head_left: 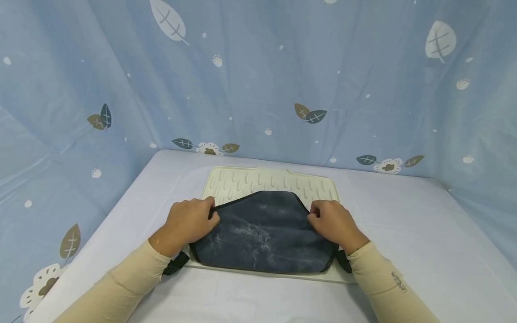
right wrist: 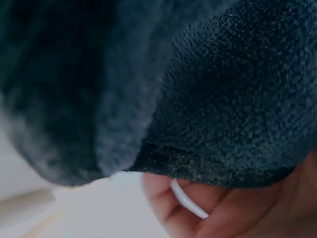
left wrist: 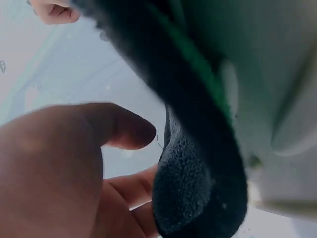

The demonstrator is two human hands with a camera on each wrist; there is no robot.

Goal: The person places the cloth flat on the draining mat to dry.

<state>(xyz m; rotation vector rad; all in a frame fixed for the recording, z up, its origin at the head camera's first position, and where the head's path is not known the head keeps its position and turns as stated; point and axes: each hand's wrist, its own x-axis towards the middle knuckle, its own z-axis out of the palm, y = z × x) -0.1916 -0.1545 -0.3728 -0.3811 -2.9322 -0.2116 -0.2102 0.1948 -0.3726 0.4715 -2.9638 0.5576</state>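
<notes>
A dark grey cloth mat with black bound edging and pale smudges lies across a cream ridged tray. Its far part is raised and bent. My left hand grips the mat's left edge between curled fingers and thumb, while my right hand pinches the right edge. Close up in the left wrist view, the fuzzy mat curls over beside the thumb, with green showing along a fold. In the right wrist view the plush mat hides most of the hand, leaving some fingers visible below its rim.
The tray rests on a white-covered table. Blue curtains with leaf and flower prints hang behind it and at both sides. Black wrist straps sit below the hands.
</notes>
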